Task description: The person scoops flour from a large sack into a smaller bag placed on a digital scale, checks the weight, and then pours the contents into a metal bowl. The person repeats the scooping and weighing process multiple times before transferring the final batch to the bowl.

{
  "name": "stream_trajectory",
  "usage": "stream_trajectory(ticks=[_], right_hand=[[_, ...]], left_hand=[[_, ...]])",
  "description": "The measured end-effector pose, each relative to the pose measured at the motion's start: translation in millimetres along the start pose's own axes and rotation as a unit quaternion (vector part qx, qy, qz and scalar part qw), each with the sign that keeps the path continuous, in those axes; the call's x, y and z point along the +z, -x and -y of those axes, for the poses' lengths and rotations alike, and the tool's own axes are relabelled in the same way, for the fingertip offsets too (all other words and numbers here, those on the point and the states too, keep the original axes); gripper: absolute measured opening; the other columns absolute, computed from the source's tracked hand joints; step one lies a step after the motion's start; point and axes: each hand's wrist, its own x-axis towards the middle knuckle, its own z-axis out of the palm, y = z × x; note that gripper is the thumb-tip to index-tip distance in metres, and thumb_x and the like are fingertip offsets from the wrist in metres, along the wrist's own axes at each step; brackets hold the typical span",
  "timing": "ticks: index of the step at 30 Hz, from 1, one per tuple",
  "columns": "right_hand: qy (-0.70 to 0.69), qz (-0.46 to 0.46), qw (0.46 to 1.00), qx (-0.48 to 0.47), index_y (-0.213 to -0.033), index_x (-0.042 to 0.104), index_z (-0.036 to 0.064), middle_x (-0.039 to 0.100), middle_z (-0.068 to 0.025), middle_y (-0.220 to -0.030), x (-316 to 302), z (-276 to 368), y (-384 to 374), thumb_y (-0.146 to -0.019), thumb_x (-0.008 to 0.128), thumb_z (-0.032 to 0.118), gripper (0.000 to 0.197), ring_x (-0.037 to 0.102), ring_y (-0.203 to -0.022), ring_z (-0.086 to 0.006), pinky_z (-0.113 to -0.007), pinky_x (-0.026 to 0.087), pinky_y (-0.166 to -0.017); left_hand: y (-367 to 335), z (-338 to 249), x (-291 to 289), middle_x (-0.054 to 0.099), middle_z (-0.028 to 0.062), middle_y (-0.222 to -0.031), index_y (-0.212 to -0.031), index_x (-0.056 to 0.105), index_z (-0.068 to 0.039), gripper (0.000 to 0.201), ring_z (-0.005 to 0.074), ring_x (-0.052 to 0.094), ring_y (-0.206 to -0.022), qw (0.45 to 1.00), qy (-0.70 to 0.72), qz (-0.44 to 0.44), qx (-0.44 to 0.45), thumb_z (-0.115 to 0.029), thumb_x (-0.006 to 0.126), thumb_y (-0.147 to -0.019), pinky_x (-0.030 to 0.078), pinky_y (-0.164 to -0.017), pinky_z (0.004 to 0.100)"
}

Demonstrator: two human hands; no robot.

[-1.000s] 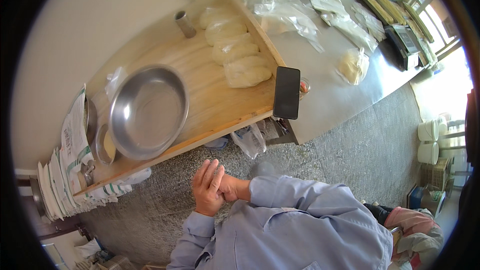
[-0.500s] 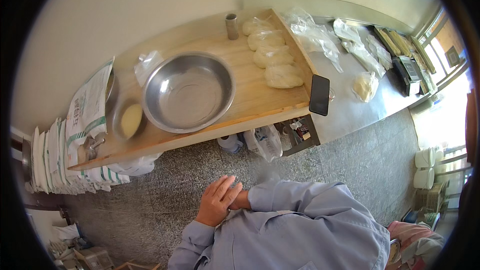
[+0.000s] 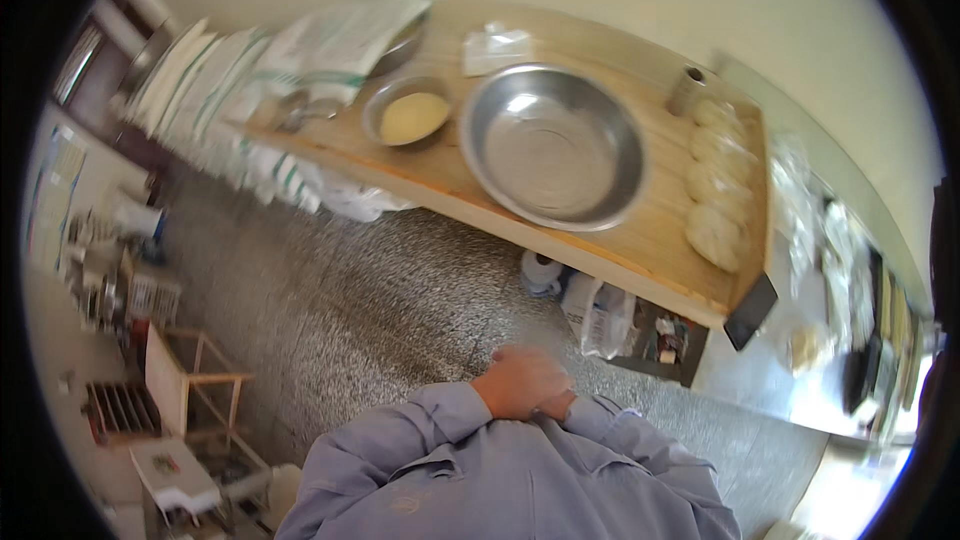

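My left hand (image 3: 512, 383) lies across my right hand (image 3: 558, 404) in front of my body, short of the wooden worktop's front edge. Motion smears the left fingers, and the left hand covers most of the right one. I see no object at either hand. Beyond them a wide steel basin (image 3: 553, 152) stands on the wooden worktop (image 3: 440, 183) with nothing in it. To its left is a smaller metal bowl (image 3: 372, 110) with pale yellow contents (image 3: 415, 118). Several clear bags of pale, dough-like lumps (image 3: 722, 185) line the worktop's right side.
A metal cylinder (image 3: 688, 90) stands at the back. A dark phone (image 3: 750, 312) rests at the right front corner, beside a steel counter (image 3: 745, 372). White sacks (image 3: 235, 75) are stacked at the left. A wooden frame stand (image 3: 200, 377) is on the floor at lower left.
My view has swung left, so the worktop and basin sit further right in the picture and more of the left floor shows. My hands are still together; the left fingers are now blurred.
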Motion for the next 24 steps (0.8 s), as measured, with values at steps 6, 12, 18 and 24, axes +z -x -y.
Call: stream_trajectory(ticks=[6, 12, 18, 24], right_hand=[[-0.127, 0.076, 0.989, 0.020, -0.115, 0.047, 0.0049, 0.045, -0.0154, -0.118, 23.6, 63.2, -20.1, -0.082, 0.047, 0.016, 0.035, 0.043, -0.110, -0.0239, -0.034, 0.034, -0.094], [-0.125, 0.158, 0.979, 0.018, -0.115, 0.046, 0.0051, 0.046, -0.0150, -0.118, 96.3, 106.5, -72.1, -0.082, 0.047, 0.018, 0.035, 0.043, -0.110, -0.0237, -0.034, 0.034, -0.094], [-0.111, 0.241, 0.964, 0.028, -0.116, 0.045, 0.0052, 0.046, -0.0145, -0.117, 214.7, 125.4, -132.6, -0.083, 0.046, 0.019, 0.036, 0.043, -0.109, -0.0235, -0.034, 0.035, -0.094], [-0.105, 0.318, 0.940, 0.066, -0.116, 0.045, 0.0053, 0.047, -0.0141, -0.116, 294.4, 147.5, -201.6, -0.083, 0.046, 0.020, 0.036, 0.044, -0.109, -0.0234, -0.035, 0.035, -0.094]], left_hand=[[33.4, 0.3, -6.8, 0.057, 0.0109, -0.098, -0.103, 0.058, -0.004, 0.045, 0.0286, 0.054, -0.091, 0.994, -0.004, -0.070, -0.088, -0.003, 0.058, -0.058, 0.040, -0.086, 0.0397], [114.9, 16.2, -56.7, 0.057, 0.0095, -0.099, -0.103, 0.058, -0.006, 0.043, 0.0256, 0.054, -0.096, 0.965, -0.087, -0.231, -0.091, -0.003, 0.055, -0.060, 0.039, -0.090, 0.0413], [236.1, 33.3, -105.5, 0.059, 0.0055, -0.101, -0.102, 0.059, -0.010, 0.038, 0.0224, 0.055, -0.098, 0.912, -0.205, -0.313, -0.169, -0.011, 0.059, -0.065, 0.039, -0.091, 0.0411], [315.2, 66.6, -127.9, 0.059, 0.0046, -0.102, -0.102, 0.060, -0.010, 0.034, 0.0221, 0.056, -0.098, 0.868, -0.247, -0.336, -0.269, -0.013, 0.057, -0.068, 0.039, -0.090, 0.0402]])
